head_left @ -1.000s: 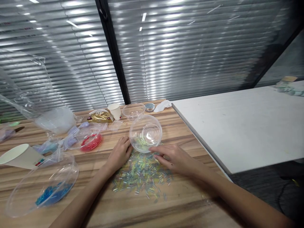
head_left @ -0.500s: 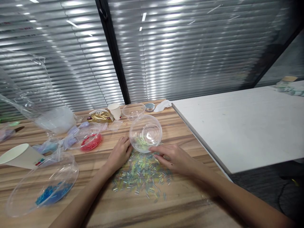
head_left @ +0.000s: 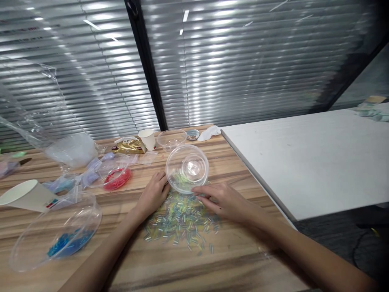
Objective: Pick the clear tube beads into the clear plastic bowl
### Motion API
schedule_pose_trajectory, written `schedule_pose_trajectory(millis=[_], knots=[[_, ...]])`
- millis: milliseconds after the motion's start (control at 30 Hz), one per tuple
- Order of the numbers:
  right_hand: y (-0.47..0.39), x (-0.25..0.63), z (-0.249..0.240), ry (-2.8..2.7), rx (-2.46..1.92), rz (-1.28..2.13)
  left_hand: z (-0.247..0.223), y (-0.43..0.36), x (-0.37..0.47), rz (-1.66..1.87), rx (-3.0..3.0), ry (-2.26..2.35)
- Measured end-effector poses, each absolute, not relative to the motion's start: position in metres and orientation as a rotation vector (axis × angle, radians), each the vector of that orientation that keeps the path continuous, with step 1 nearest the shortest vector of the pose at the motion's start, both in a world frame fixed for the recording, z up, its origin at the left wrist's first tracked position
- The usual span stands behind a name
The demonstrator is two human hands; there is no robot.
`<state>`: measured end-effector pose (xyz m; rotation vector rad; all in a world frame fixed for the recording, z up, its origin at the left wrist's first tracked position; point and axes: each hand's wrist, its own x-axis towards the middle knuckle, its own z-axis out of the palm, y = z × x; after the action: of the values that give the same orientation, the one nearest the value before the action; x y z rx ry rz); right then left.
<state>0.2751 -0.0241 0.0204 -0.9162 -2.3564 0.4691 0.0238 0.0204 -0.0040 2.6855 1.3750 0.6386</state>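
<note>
Because the clear bowl (head_left: 192, 156) tilts toward loose beads (head_left: 184, 221) on the counter (head_left: 170, 267), the left hand (head_left: 154, 194) seemingly braces its left side and the right hand (head_left: 223, 198) touches its near rim, though whether either grip is closed, I cannot tell.

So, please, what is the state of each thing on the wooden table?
Middle bowl: tilted, pieces inside.
Loose tubular pieces: scattered.
Red pieces: gathered in a bowl.
Blue pieces: gathered in another bowl.
Small paper cup: upright.
Large paper cup: tilted.
White tissue: crumpled.
Right hand: fingers at the middle bowl's rim.
</note>
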Motion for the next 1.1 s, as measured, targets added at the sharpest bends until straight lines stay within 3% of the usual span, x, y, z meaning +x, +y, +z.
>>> schedule_pose_trajectory(millis=[1100], knots=[[-0.0229,0.2752,0.0233,-2.47,-0.988,0.504,-0.0044,0.0207,0.0241,0.628,2.705,1.367]])
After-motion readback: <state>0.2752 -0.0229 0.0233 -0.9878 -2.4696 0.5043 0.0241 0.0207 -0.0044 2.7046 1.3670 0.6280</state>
